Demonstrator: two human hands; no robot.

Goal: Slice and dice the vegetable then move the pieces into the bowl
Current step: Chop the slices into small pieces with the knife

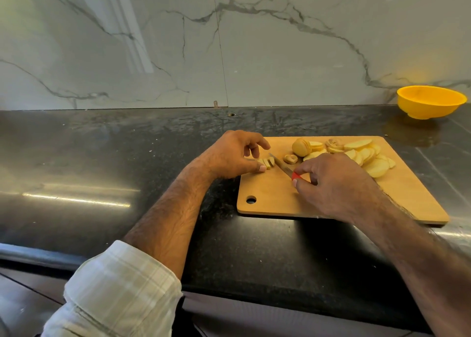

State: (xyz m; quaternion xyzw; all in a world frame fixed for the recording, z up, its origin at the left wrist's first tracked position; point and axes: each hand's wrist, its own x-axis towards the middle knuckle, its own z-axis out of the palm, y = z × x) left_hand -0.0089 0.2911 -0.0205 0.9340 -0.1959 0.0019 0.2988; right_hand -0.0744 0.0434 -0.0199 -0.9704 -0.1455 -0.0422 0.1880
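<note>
A wooden cutting board lies on the dark counter. Several pale potato slices are spread over its far right part, beside a potato end piece. My left hand pinches a few cut potato strips at the board's far left corner. My right hand grips a small knife by its red handle; the blade lies just right of the strips. A yellow bowl stands at the far right, against the wall.
The dark stone counter stretches left of the board. A marble-patterned wall closes off the back. The counter's front edge runs below my forearms.
</note>
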